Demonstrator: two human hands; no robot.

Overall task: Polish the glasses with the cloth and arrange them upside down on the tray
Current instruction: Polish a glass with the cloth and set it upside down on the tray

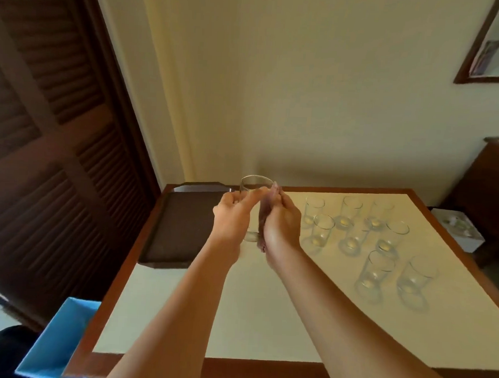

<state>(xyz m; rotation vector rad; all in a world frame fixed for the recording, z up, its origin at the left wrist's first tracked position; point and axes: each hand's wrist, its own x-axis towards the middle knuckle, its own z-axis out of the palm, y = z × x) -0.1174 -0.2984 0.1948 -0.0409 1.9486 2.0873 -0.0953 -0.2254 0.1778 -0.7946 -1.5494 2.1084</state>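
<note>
A dark brown rectangular tray (179,228) lies at the table's far left. Just right of it, a person's left hand (231,219) curls round a clear, straight-sided drinking glass (255,189), held upright above the table, mouth up. The right hand (281,222) presses a dark cloth (263,218) against its right side, fingers wrapped. The tray lies leftward, nearer the left hand. Nine clear tumblers (378,270) stand upright farther right.

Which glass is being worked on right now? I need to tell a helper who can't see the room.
Start at the cream-topped table with the dark tray on its far left. Just right of the tray, the left hand and right hand hold one glass up in the air. Every other glass stands on the table, untouched.
</note>
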